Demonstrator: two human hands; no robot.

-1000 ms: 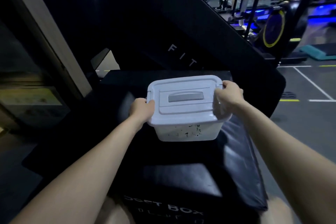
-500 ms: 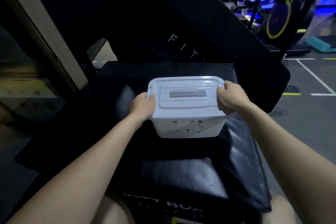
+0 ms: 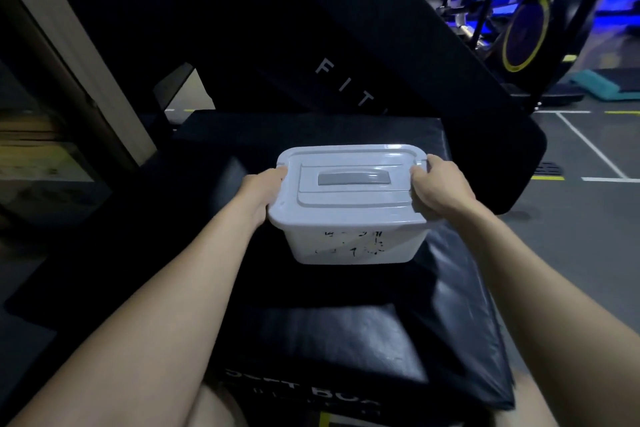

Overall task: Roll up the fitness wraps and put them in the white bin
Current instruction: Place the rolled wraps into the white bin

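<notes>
Both hands, left (image 3: 263, 189) and right (image 3: 438, 185), grip the lidded bin (image 3: 346, 204) by its ends, steadying it over the bench (image 3: 346, 340) middle.

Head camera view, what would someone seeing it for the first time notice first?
The white bin at the centre of the frame stands out, its lid on and dark scribbles on its front wall, sitting on a black padded box. The left hand and right hand grip its two short ends. Far right, blue-lit gym machines glow in the background.
</notes>
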